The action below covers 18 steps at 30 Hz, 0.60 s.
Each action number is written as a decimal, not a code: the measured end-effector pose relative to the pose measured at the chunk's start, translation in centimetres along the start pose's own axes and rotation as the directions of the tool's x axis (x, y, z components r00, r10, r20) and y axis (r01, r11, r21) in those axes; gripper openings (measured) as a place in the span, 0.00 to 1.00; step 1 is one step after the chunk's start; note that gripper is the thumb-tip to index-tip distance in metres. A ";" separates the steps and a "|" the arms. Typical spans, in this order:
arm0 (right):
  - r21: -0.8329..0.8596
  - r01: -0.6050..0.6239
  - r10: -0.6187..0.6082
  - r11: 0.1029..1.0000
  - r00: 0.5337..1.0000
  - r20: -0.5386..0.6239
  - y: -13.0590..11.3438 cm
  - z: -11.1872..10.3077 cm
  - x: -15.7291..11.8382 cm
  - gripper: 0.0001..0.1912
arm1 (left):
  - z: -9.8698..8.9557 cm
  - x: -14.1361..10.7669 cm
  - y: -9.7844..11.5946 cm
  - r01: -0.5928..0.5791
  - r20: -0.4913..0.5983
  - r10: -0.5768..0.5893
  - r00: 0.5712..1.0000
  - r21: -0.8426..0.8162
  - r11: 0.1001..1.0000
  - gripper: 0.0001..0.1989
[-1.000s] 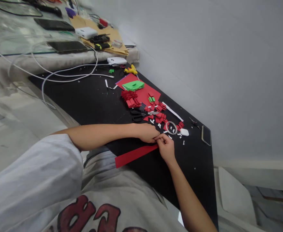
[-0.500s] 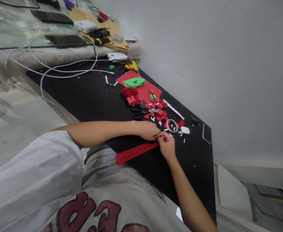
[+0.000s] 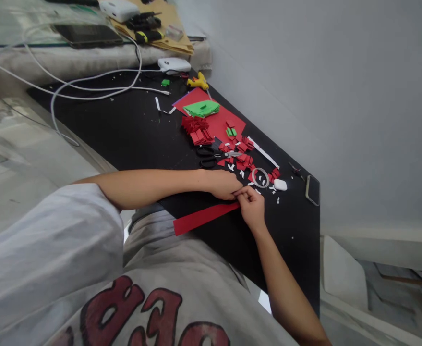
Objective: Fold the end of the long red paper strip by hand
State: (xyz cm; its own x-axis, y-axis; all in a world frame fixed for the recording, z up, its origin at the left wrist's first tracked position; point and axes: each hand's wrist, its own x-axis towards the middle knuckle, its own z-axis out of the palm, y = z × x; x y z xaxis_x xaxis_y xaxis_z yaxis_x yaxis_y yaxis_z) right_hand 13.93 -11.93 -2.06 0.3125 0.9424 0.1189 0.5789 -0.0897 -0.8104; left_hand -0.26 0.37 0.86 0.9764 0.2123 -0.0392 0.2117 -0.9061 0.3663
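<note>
A long red paper strip [image 3: 203, 218] lies slanted along the near edge of the black table, its right end reaching my hands. My right hand [image 3: 252, 205] is closed in a pinch at that end. Against its fingertips rests my left hand [image 3: 224, 184], also closed, with its fingers curled under and partly hidden. The strip's end between the fingers is covered. Just beyond my hands are a roll of clear tape [image 3: 255, 184], white paper scraps [image 3: 242, 174] and small folded red paper pieces [image 3: 245, 159]. Black-handled scissors [image 3: 208, 163] lie above my left wrist.
Farther back are a red sheet [image 3: 228, 120], a stack of green paper [image 3: 201, 108], folded red bundles [image 3: 201, 136] and a yellow glue gun [image 3: 198, 81]. A phone [image 3: 312, 190] lies by the wall, near a white case [image 3: 280, 184]. White cables [image 3: 99, 96] loop over the left side.
The view has tilted slightly, so the table things appear higher in the picture. Both hands stay together at the strip's right end, with little visible change in their grip.
</note>
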 end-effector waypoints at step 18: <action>0.022 -0.005 0.005 1.000 1.000 -0.001 0.1 0.0 -0.1 0.08 | -0.3 -0.2 0.2 0.001 0.011 -0.002 1.000 0.028 1.000 0.12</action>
State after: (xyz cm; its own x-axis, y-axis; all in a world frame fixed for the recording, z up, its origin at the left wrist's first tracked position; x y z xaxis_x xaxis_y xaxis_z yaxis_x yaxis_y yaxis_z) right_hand 13.92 -12.00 -2.15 0.3168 0.9414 0.1153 0.5604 -0.0877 -0.8236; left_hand -0.42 0.23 1.28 0.9765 0.2097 -0.0505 0.2142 -0.9157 0.3400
